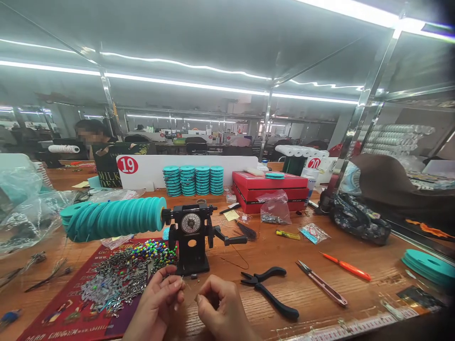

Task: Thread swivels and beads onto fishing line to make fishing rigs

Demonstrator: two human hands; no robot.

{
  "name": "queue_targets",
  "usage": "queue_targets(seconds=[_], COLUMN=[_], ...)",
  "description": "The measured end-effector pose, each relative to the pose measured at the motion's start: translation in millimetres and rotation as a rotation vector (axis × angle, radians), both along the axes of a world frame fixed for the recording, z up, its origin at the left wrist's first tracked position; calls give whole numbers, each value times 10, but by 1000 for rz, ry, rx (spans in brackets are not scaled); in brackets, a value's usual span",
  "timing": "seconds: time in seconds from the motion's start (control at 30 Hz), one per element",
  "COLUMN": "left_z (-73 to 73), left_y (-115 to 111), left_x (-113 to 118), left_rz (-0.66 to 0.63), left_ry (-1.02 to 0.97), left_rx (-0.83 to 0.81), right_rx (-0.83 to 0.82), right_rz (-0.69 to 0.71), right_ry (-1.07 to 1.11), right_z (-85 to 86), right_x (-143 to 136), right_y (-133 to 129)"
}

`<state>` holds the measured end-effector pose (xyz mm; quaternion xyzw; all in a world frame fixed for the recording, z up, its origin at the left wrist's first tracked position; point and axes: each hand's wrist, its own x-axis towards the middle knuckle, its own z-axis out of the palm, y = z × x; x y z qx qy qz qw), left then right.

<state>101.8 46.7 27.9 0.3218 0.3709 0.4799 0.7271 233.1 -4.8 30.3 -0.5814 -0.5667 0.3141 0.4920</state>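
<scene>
My left hand [159, 296] is closed in a pinch above the table, just in front of a black hand-crank winder [192, 237] with a round dial. Something tiny shows at its fingertips, too small to name. Close by on the right, my right hand [222, 305] has its thumb and forefinger pressed together; what they hold, if anything, cannot be made out. A row of turquoise foam spools [117, 215] sits on the winder's shaft. Left of my hands, colourful beads [154, 251] and small metal swivels [124, 279] lie heaped on a red printed sheet [60, 308].
Black-handled pliers [268, 289], pink thread snips [322, 282] and an orange tool [348, 266] lie to the right. Behind stand stacked turquoise spools [193, 181] and red boxes [270, 189]. More turquoise discs [428, 265] rest at the right edge. A person [101, 147] sits across the table.
</scene>
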Motion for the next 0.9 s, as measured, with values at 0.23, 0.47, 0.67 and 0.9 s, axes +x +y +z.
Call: queue_targets(seconds=[0.23,0.47,0.67,0.9], left_z=[-9,24,59,-37], left_y=[3,-29,-80,-49], left_x=[3,-17,11,-4], left_rz=[-57,-51,-122,-158], left_ry=[-30,-42,-42,54], left_rx=[-33,-44,-31,172], right_rx=[-15,20,-3,3], right_rz=[-17,2,17,102], right_ry=[21,6,-34,-1], right_z=[21,9,49,51], right_x=[-13,-16,-18,-28], right_y=[14,13,50,105])
